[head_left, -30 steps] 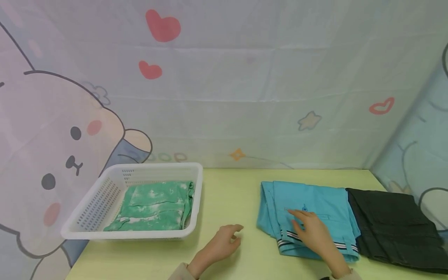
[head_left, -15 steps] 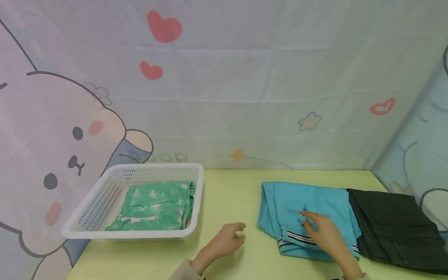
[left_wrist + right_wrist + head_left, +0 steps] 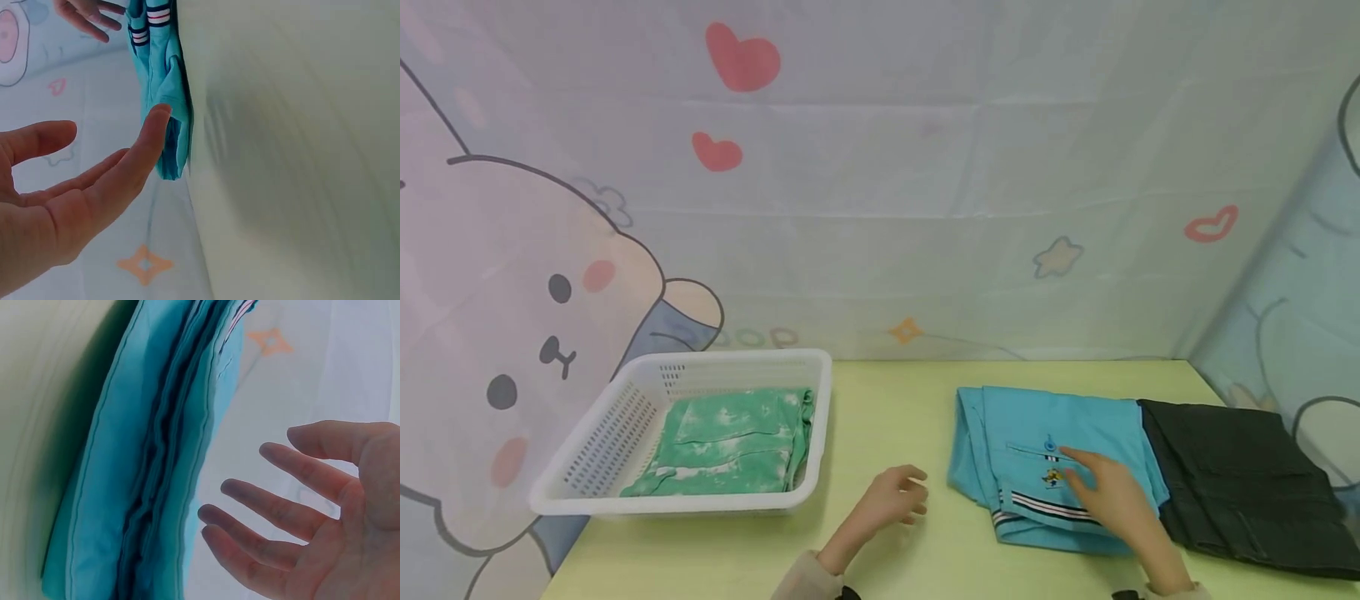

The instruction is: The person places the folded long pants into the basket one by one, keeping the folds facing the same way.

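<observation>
Folded light-blue trousers [image 3: 1075, 408] with a striped waistband lie on the right half of the table, a pocket, a button and a small embroidered motif showing on top. My right hand [image 3: 1108, 492] is over their right part, fingers spread and relaxed and holding nothing. In the right wrist view, a gap shows between its fingers and the stacked blue layers [image 3: 112, 462]. My left hand [image 3: 891, 500] is above the table left of the trousers, with loosely bent fingers and nothing in it; the left wrist view shows the blue fold [image 3: 159, 69] beyond its fingertips.
Folded black trousers [image 3: 1232, 467] lie against the right side of the blue ones. At the left stands a white plastic basket [image 3: 677, 504] holding a folded green garment [image 3: 730, 450] with pale patches. A printed cloth backdrop [image 3: 880, 208] rises behind the yellow-green table [image 3: 887, 400].
My right hand has slid rightward over the blue trousers, uncovering the button and the embroidered motif. The left hand has shifted slightly right and away from me. The garments and basket stay put.
</observation>
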### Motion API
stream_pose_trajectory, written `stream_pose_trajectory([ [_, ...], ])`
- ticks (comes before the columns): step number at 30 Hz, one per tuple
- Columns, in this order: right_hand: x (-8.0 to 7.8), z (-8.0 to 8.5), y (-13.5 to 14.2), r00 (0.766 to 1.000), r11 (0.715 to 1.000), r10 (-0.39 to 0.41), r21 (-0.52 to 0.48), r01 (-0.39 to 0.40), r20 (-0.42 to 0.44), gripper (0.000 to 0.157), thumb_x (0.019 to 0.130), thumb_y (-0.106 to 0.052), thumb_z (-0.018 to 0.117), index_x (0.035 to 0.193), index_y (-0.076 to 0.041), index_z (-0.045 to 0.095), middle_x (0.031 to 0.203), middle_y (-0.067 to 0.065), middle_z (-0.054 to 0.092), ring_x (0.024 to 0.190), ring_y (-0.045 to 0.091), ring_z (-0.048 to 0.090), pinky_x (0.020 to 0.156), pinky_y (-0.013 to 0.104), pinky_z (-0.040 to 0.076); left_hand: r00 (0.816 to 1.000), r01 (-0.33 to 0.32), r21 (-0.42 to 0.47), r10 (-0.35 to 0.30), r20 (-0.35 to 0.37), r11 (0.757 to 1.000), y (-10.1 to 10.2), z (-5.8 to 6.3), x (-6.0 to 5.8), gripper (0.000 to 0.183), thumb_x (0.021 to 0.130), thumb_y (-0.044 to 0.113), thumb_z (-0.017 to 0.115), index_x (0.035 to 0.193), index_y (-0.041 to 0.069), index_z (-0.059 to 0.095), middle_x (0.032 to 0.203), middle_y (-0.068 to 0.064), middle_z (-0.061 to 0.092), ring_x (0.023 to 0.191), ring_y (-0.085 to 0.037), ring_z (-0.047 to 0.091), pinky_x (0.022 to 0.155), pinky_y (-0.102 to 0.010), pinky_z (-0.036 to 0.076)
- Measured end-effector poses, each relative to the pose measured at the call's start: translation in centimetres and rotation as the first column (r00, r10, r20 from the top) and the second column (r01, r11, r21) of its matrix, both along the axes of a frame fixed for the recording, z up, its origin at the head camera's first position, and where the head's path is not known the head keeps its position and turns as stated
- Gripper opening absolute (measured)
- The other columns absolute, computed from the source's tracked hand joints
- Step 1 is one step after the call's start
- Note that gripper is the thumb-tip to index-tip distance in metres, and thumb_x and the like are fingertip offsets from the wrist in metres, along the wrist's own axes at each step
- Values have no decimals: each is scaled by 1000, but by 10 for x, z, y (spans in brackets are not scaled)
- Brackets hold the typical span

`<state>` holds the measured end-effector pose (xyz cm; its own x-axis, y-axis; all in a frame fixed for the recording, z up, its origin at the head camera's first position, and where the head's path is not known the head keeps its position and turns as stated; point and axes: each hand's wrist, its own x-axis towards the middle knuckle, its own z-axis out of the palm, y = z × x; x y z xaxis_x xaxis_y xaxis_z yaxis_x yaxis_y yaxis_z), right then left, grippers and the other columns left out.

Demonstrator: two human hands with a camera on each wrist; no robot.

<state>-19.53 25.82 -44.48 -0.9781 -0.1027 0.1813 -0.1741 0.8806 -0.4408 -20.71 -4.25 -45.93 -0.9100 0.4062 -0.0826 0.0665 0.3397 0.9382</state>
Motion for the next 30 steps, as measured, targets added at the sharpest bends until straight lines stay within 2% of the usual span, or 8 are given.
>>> stream_pose_trajectory([
  [1,0,0,1,1000,1000,-2,-1,2,12,37,86,-13,55,120,0,54,115,25,57,93,40,57,64,43,48,999,-9,31,7,48,999,0,0,0,38,84,9,51,115,-12,49,100,-29,60,80,-38,63,62,-39,55],
  [4,-1,0,5,999,1000,-12,16,11,39,38,86,-13,55,121,1,53,116,27,56,93,41,57,63,42,47,988,-36,92,21,154,995,0,-1,-1,40,84,10,51,116,-14,46,101,-27,59,82,-40,63,65,-41,55],
  [8,-2,-2,13,997,999,-29,48,26,65,39,86,-13,54,121,3,52,116,29,55,97,42,56,62,41,46,969,-74,137,39,246,988,2,-4,0,40,84,12,51,114,-13,46,99,-26,59,82,-41,62,67,-42,55],
  [10,-2,-4,18,997,998,-35,58,31,73,39,85,-13,55,121,4,52,115,29,55,94,40,57,58,35,42,960,-88,146,45,275,985,4,-6,1,39,84,13,51,113,-13,46,98,-26,59,82,-41,63,66,-42,55],
  [18,2,-7,28,995,996,-43,81,35,95,39,85,-14,54,119,5,53,112,30,56,94,43,57,64,44,47,951,-115,119,74,301,986,11,-12,-1,42,87,19,49,116,-10,43,101,-24,57,81,-38,63,64,-41,55],
  [23,4,-5,31,992,994,-56,101,44,115,40,85,-14,55,120,5,52,112,31,56,91,41,58,60,41,45,948,-114,142,65,313,983,14,-11,-2,43,87,20,50,116,-10,42,104,-26,55,83,-40,62,64,-43,55],
  [26,3,-6,34,991,993,-55,108,42,118,40,85,-14,55,120,5,52,111,31,56,92,43,57,63,45,47,946,-120,160,63,319,980,18,-11,-1,42,87,19,50,116,-10,41,104,-27,54,84,-42,62,65,-43,55],
  [30,2,-6,37,988,994,-59,102,44,144,41,85,-15,54,122,5,50,113,32,55,78,33,60,55,38,44,939,-132,173,67,338,976,23,-9,0,43,86,18,51,117,-9,39,105,-27,53,85,-43,61,66,-44,54],
])
